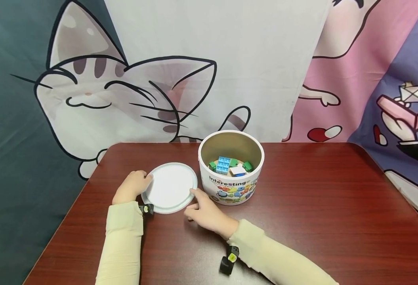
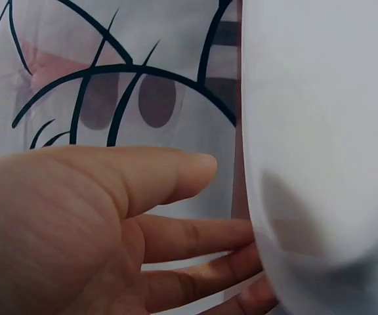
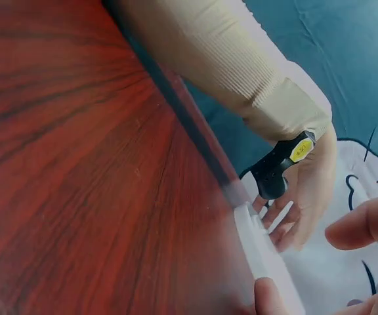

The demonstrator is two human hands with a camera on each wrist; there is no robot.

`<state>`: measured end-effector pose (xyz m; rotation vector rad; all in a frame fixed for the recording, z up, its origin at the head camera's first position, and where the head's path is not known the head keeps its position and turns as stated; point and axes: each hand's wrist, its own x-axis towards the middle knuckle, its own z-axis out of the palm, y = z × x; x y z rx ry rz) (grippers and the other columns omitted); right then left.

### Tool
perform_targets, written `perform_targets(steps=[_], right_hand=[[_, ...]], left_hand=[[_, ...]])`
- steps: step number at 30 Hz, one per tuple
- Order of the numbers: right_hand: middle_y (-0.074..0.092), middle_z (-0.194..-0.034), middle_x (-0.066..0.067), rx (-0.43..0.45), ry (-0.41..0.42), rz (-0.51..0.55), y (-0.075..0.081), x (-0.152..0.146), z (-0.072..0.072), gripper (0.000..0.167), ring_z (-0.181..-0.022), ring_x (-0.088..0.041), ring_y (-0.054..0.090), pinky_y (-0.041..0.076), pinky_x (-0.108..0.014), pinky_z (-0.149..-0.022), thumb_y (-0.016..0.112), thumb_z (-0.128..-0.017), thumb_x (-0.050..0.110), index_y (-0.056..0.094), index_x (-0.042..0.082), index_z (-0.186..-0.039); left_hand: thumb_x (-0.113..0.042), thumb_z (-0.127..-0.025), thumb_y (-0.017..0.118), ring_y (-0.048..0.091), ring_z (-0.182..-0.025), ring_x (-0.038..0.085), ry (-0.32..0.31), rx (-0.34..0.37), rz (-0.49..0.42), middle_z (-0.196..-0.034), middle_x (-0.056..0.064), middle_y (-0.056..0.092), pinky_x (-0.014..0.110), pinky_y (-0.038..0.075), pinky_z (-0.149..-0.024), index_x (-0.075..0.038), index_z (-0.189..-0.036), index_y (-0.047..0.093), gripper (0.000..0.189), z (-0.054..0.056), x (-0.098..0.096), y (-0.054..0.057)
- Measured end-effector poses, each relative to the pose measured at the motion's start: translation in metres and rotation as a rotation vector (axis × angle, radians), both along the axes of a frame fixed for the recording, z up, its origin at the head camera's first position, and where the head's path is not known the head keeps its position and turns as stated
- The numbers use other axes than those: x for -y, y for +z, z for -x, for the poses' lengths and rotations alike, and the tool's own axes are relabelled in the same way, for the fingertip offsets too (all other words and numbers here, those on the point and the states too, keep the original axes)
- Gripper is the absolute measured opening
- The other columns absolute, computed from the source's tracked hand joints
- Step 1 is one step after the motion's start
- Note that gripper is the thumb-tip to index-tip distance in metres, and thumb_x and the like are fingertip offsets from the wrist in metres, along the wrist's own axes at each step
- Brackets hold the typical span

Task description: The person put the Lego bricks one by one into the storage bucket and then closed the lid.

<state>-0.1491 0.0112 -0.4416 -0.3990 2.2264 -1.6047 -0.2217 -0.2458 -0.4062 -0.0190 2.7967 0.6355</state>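
Observation:
A round white lid (image 1: 169,188) lies flat on the table beside a white bucket with printed lettering (image 1: 204,174). My left hand (image 1: 133,185) is at the lid's left edge. In the left wrist view its fingers (image 2: 195,237) reach out with their tips at the rim, while the thumb stays apart from it. At the lid's right edge, an extended finger of my right hand (image 1: 209,211) touches the rim. The right wrist view shows the right thumb and that finger spread apart, with the lid (image 3: 251,246) seen edge-on.
Inside the bucket lie toy building bricks, among them a light blue one (image 1: 223,165) and several green ones. The dark red wooden table (image 1: 330,206) extends to the right. Behind its far edge hangs a cloth (image 1: 258,59) printed with cartoon figures.

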Motion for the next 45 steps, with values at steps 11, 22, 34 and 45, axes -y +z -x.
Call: perform_targets(steps=[11,22,34,45], right_hand=[[0.045,-0.145,-0.027,0.133,-0.107,0.263,0.0,0.0,-0.003,0.075,-0.101,-0.03,0.07,0.061,-0.035,-0.083,0.061,-0.085,0.001,0.033,-0.001,-0.155],[0.031,-0.153,-0.027,-0.035,-0.109,0.317,0.003,-0.002,-0.009,0.065,-0.125,-0.038,0.059,0.051,-0.016,-0.077,0.057,-0.084,-0.006,0.044,-0.003,-0.148],[0.057,-0.104,-0.008,-0.542,-0.102,0.237,0.02,-0.006,-0.017,0.029,-0.1,-0.023,0.068,0.06,-0.027,-0.084,0.075,-0.082,-0.008,0.072,0.004,-0.108],[0.061,-0.086,-0.003,-1.141,-0.248,0.279,0.07,-0.033,-0.013,0.016,-0.081,-0.016,0.061,0.055,-0.024,-0.069,0.079,-0.085,0.0,0.073,0.007,-0.098]], left_hand=[[-0.024,-0.105,0.035,0.04,-0.132,0.054,0.017,-0.004,-0.071,-0.143,0.044,0.034,0.063,0.043,-0.106,0.019,-0.144,0.035,0.059,-0.001,-0.004,0.006],[-0.012,-0.104,0.048,0.053,-0.122,0.042,-0.011,-0.209,-0.303,-0.143,0.033,0.049,0.044,0.05,-0.098,0.012,-0.142,0.049,0.045,-0.009,0.012,0.028],[-0.012,-0.103,0.055,0.068,-0.091,0.004,0.102,-0.251,-0.973,-0.133,0.011,0.06,0.02,0.059,-0.075,0.004,-0.14,0.058,0.04,-0.034,0.019,0.066],[-0.019,-0.106,0.054,0.07,-0.092,0.013,0.06,-0.416,-1.42,-0.112,0.006,0.073,0.024,0.06,-0.074,0.002,-0.124,0.07,0.032,-0.043,-0.012,0.084]])
